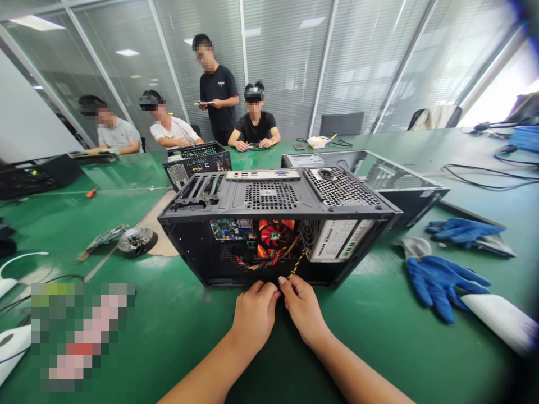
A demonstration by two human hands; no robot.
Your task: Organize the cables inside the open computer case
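A black computer case (197, 247) lies before me with its open side facing me and its rear panel upward. Inside are a motherboard (225, 229), a red-bladed fan (275, 234), a silver power supply (337, 241) and a bundle of coloured wires (256, 264). A twisted yellow-and-black cable (298, 264) runs down out of the case to my right hand (305, 311), whose thumb and fingers pinch it. Close beside it, my left hand (256, 314) is closed in a pinch, its fingertips almost meeting the right ones. What the left fingertips hold is hidden.
Blue gloves (433, 280) and a white object (501, 320) lie to the right. A removed case shell (412, 196) stands behind. At left are a round metal cooler (137, 241) and cardboard (162, 247). Several people are across the green table (177, 342), by another case (197, 163).
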